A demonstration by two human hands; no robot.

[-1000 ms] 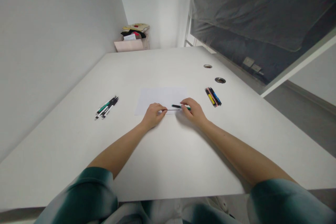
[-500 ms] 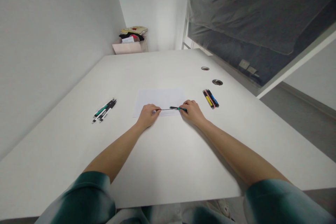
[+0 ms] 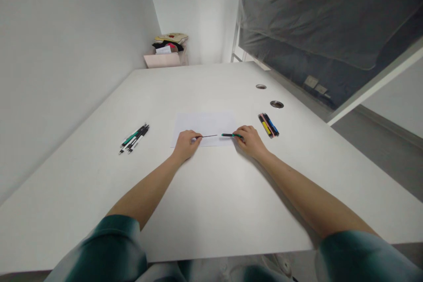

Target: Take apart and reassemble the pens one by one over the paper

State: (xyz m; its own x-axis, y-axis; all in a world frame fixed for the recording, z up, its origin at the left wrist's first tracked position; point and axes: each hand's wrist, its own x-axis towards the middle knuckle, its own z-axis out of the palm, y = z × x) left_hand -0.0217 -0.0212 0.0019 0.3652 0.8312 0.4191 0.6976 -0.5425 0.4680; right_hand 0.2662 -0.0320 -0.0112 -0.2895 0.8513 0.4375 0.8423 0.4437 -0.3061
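Observation:
My left hand [image 3: 185, 145] is closed in a pinch on a thin dark pen refill [image 3: 210, 135], which points to the right over the sheet of white paper [image 3: 205, 120]. My right hand [image 3: 253, 142] grips a black and green pen barrel [image 3: 227, 135], its free end facing left. A small gap separates the refill's tip from the barrel. Both hands rest low at the near part of the paper, and the fingers cover the outer ends of what they hold.
Several pens [image 3: 135, 138] lie in a bunch on the white table [image 3: 198, 211] at left. Several markers or highlighters [image 3: 269, 125] lie at right. Two round metal-rimmed holes [image 3: 276, 104] are beyond them. A box with cloth items [image 3: 162, 60] stands past the far edge.
My right hand has moved right with the pen barrel, opening a gap to the refill. The left hand keeps its pinch nearly in place. The view has shifted slightly.

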